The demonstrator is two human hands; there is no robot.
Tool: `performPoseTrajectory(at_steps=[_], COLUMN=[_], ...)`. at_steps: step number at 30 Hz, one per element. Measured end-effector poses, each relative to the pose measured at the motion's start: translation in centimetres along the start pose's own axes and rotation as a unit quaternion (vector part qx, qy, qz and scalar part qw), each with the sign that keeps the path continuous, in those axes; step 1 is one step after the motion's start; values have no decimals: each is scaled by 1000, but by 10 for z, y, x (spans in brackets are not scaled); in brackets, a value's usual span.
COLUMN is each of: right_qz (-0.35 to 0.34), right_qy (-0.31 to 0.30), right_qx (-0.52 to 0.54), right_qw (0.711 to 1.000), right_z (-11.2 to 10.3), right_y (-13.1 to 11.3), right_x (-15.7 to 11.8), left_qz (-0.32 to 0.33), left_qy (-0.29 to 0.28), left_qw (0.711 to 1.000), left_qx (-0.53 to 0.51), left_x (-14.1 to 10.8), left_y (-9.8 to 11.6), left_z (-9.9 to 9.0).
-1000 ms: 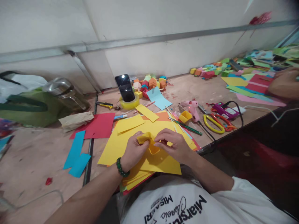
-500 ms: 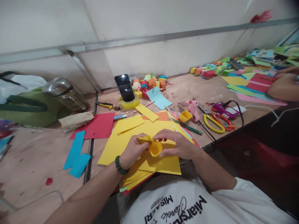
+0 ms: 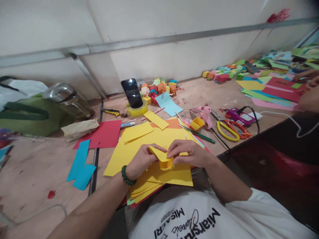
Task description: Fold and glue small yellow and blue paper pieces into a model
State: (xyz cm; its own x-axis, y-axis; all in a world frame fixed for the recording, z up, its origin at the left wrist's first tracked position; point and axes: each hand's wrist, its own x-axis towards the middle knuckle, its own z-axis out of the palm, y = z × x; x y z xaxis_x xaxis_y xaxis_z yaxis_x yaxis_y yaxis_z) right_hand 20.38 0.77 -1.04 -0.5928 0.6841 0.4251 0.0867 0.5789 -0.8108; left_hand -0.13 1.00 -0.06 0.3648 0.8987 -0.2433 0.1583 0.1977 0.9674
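A folded yellow paper piece [image 3: 165,164] with a small box-like hollow is held between both hands, above a stack of yellow sheets [image 3: 119,161]. My left hand [image 3: 142,161], with a green bead bracelet at the wrist, grips its left side. My right hand [image 3: 185,152] pinches its upper right edge, thumb and fingertips pressed together on the paper. A yellow strip [image 3: 156,120] and a folded yellow sheet [image 3: 138,132] lie on the stack beyond my hands. Right of them sits a small yellow paper box [image 3: 197,123].
Scissors [image 3: 228,131], a pink glue gun [image 3: 205,116], a green pen [image 3: 199,134] and a purple power strip [image 3: 240,117] lie right. A phone [image 3: 132,93] leans in a tape roll behind. Blue strips [image 3: 79,161] lie left. Another person's hand [image 3: 309,79] is far right.
My right fingers have closed onto the paper piece, and its flap has been brought over the hollow. The other person's hands have shifted right, off part of the red sheet.
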Motion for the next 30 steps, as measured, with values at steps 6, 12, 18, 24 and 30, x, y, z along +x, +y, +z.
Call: performPoseTrajectory(at_steps=[6,12,18,24,30], right_qz=[35,45,37,29,25], right_qy=[7,2,25,43,63], right_qx=[-61,-101,-114,-126,-123], right_qw=[998,994,992,991,990], right_z=[4,4,5,7,12], right_y=[-2,-5,-7,-6,0], right_x=[-1,-3,-3,-4,-5], left_qz=[33,74,158,143,182], left_qy=[4,0,-4,-42,39], left_qw=[999,992,976,983,970], left_qx=[33,99,152,105,156], left_x=[-1,-1,-3,-6,-6], left_y=[-4,-6,-8,-8,-9], left_z=[1,1,1,4,7])
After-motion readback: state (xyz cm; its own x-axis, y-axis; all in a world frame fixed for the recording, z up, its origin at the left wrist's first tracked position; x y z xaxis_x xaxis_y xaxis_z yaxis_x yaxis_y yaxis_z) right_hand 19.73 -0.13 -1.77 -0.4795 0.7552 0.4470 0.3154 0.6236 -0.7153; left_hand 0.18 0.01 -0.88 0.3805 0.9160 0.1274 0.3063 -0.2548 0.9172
